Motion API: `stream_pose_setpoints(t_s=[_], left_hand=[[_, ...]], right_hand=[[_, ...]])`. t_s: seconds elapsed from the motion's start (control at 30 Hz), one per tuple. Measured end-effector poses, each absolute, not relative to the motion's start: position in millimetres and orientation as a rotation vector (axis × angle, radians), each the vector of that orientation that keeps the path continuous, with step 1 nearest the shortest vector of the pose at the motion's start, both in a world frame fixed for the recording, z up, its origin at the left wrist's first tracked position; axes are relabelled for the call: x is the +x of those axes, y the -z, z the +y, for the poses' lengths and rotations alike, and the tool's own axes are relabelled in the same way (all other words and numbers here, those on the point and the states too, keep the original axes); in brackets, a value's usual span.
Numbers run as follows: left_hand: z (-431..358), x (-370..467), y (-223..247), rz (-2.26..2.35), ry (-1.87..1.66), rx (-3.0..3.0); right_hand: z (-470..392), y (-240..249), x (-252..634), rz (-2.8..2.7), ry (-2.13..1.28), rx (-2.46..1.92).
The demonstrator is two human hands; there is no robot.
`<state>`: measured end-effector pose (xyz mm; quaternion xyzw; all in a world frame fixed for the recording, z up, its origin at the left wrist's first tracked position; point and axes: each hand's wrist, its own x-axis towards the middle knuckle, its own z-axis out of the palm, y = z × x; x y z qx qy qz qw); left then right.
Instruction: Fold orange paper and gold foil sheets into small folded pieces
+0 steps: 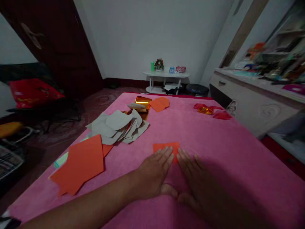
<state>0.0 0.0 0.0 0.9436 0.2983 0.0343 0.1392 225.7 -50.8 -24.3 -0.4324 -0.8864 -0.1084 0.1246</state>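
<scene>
A small orange piece of paper (166,146) lies flat on the pink cloth (202,136) in front of me. My left hand (156,170) rests flat over its left and near part, fingers stretched out. Against its right edge lies my right hand (196,176), also flat, with the fingers extended forward. The two thumbs nearly meet below the paper. Much of the sheet is hidden under the hands. To the left, larger orange paper sheets (83,162) with cut edges lie near my left forearm.
Beyond the orange sheets sits a pile of grey-white paper cutouts (114,125). Shiny gold foil (142,101) and an orange cutout (160,103) lie at the far edge. Red and gold scraps (206,110) are far right. A cluttered cabinet (252,95) borders the right side.
</scene>
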Motion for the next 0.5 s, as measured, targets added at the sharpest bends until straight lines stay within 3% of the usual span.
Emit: stream_pose_setpoints(t_s=[0.13,0.33,0.5], left_hand=[[-7,-37,3,1.159,-0.118,2.717],[8,-33,-25,1.491,-0.285,2.541],[28,-11,-11,1.32,-0.571,2.481]], right_hand=[[-53,23,228,-2.537,0.229,-1.338],[6,-5,217,-2.215,-0.183,-1.59],[40,-8,214,-2.212,-0.519,-1.626]])
